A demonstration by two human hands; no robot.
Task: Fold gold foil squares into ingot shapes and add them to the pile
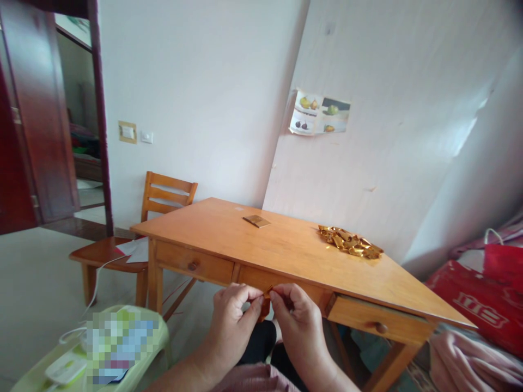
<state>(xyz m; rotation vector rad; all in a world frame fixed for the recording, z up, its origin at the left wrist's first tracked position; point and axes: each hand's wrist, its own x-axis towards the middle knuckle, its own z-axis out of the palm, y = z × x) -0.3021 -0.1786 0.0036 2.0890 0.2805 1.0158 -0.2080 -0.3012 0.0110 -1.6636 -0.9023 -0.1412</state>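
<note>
Both hands are low in the head view, in front of the near edge of the tabletop (294,256), below its surface level and over the lap. The left hand (235,321) and right hand (300,326) meet at the fingertips, with a small gold foil piece (265,307) pinched between them.

- **Grip:** both are closed on the foil, thumb against forefinger on each side. The left pinches its left edge and the right pinches its top right corner.
- **Foil piece:** it sits right in the gap between the two grips, so neither hand is nearer. Its long axis looks roughly upright, hanging down from the pinch with the top edge at the fingertips. The lower part is half hidden by the left thumb, so its exact shape cannot be told.

Other things:
- A pile of crumpled gold foil pieces (350,242) lies on the tabletop, ahead and to the right. It is well apart from the hands and on the right hand's side.
- A flat stack of gold sheets (256,221) lies further back, almost straight ahead of the pinch and apart from the pile.
- A drawer (379,321) is under the tabletop, right of the right hand.
- A wooden chair (167,196) stands at the far left end.
- A green stool (155,337) is at lower left.
- A red bag (478,305) is at far right.
</note>
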